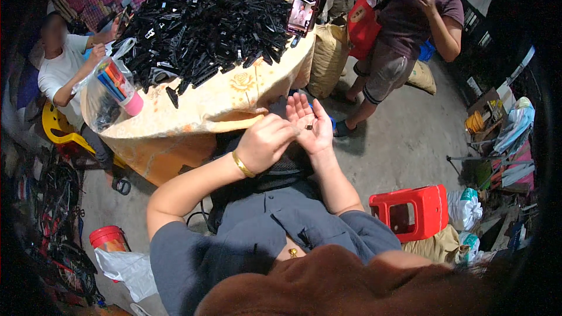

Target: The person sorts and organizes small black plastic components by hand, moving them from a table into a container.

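Note:
My right hand [311, 126] is turned palm up, its fingers stretched out. On its palm lies a tiny dark piece [308, 127], too small to name. My left hand [268, 142], with a gold bracelet [243, 165] at the wrist, reaches across with fingers pinched together at the edge of the right palm. What those fingertips hold, if anything, is hidden. Just beyond both hands is the table's floral cloth [257, 90], bearing a large heap of black plastic pieces [199, 23].
A phone [301, 14] stands at the heap's right side. A clear bag with coloured pens [114, 85] sits at the table's left edge, beside a seated person [67, 64]. Another person [398, 41] stands beyond, right. A red stool [410, 210] and a red bucket [108, 239] are nearer me.

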### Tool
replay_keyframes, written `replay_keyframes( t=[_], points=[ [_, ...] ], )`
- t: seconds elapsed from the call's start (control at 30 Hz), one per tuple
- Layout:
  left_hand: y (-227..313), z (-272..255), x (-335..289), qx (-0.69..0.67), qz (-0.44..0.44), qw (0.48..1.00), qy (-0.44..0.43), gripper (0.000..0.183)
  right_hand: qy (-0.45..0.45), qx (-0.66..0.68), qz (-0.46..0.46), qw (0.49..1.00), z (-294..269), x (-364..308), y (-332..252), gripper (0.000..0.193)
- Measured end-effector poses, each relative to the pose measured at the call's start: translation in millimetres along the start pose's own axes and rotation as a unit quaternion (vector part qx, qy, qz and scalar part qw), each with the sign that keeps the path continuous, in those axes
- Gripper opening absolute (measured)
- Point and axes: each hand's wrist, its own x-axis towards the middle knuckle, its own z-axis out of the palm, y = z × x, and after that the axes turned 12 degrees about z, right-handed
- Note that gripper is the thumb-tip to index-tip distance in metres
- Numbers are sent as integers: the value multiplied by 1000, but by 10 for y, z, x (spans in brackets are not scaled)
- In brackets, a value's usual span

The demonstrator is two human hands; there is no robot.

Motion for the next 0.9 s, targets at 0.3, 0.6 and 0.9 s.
replay_keyframes(
  t=[0.3,0.6,0.9],
  points=[
    [-288,-468,-298,-22,-278,958,72,10,-47,-16,-59,997,123,-146,-549,38],
    [-832,-684,-659,161,-287,944,32,23,-22,-55,-40,997,393,220,-810,42],
    [-1137,-652,-583,193,-286,939,-17,21,66,-120,-29,990,296,782,-728,46]
  ],
)
